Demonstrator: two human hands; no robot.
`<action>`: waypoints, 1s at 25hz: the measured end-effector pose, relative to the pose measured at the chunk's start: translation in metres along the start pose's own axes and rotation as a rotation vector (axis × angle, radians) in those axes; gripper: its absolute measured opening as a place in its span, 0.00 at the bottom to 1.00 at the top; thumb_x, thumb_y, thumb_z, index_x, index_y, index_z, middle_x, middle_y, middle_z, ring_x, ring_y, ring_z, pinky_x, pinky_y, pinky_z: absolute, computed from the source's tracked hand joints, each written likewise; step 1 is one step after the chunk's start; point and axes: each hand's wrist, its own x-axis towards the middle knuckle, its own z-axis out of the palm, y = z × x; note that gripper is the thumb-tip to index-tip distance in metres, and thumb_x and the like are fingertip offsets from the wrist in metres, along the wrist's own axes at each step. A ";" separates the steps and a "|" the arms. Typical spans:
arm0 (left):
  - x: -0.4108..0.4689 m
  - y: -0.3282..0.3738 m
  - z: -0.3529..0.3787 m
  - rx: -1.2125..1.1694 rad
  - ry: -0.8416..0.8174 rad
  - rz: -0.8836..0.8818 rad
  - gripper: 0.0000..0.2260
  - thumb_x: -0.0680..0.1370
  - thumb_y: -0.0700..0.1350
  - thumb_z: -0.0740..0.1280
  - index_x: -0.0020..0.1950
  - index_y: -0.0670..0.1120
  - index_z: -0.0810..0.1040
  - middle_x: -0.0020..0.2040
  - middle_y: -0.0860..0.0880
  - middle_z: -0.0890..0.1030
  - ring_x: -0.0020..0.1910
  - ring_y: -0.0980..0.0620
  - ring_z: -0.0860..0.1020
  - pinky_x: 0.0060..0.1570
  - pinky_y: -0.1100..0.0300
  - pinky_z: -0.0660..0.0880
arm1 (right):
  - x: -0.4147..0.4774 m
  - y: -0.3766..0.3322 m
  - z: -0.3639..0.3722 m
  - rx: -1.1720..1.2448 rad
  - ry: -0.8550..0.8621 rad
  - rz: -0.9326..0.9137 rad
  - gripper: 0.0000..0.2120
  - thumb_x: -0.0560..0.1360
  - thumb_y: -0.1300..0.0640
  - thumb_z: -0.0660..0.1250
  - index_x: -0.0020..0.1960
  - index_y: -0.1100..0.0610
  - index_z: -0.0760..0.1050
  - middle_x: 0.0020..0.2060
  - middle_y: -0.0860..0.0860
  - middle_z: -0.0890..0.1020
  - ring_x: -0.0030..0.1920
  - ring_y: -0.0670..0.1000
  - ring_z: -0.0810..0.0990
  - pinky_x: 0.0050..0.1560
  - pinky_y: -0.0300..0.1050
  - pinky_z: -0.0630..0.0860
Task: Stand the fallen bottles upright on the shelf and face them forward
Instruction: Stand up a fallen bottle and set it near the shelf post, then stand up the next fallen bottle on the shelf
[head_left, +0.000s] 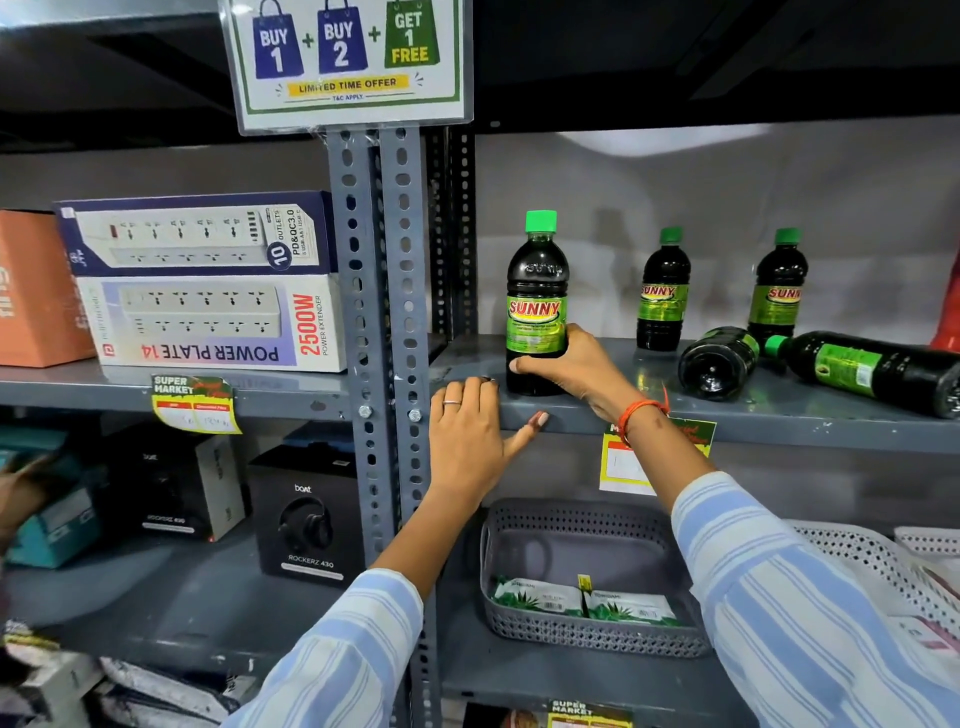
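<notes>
Gripping an upright bottle (536, 306), right hand (576, 364) sits beside two fallen bottles (719, 362).

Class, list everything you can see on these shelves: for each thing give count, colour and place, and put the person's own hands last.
Upright bottles: three, dark, green caps, upper right shelf.
Fallen bottles: two, dark, right of them.
Power strip boxes: two, navy and white, stacked upper left.
Orange box: one, far left.
Offer sign: one, white, top.
Headphone box: one, black, lower left.
Basket: one, grey, lower right, holding packets.
Left hand: on shelf edge.
Right hand: gripping nearest upright bottle.
</notes>
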 end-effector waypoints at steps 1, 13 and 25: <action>0.000 0.000 0.001 0.009 0.001 0.001 0.32 0.75 0.68 0.52 0.52 0.40 0.77 0.46 0.44 0.80 0.45 0.43 0.76 0.51 0.51 0.67 | -0.001 0.000 0.000 -0.002 -0.005 -0.011 0.21 0.65 0.57 0.78 0.55 0.54 0.76 0.49 0.51 0.81 0.53 0.52 0.80 0.52 0.42 0.75; -0.010 0.059 0.012 -0.033 -0.029 0.081 0.31 0.79 0.65 0.38 0.77 0.49 0.41 0.77 0.48 0.36 0.76 0.51 0.41 0.73 0.47 0.41 | -0.024 0.003 -0.063 -0.184 0.523 -0.302 0.15 0.77 0.51 0.63 0.57 0.61 0.75 0.53 0.58 0.78 0.53 0.56 0.77 0.56 0.50 0.74; 0.023 0.161 -0.003 -0.118 -0.092 -0.056 0.21 0.78 0.53 0.56 0.33 0.42 0.77 0.30 0.42 0.80 0.31 0.41 0.78 0.30 0.57 0.66 | -0.006 0.052 -0.183 -0.022 0.128 0.515 0.24 0.65 0.37 0.72 0.46 0.56 0.75 0.39 0.53 0.81 0.35 0.53 0.81 0.28 0.40 0.73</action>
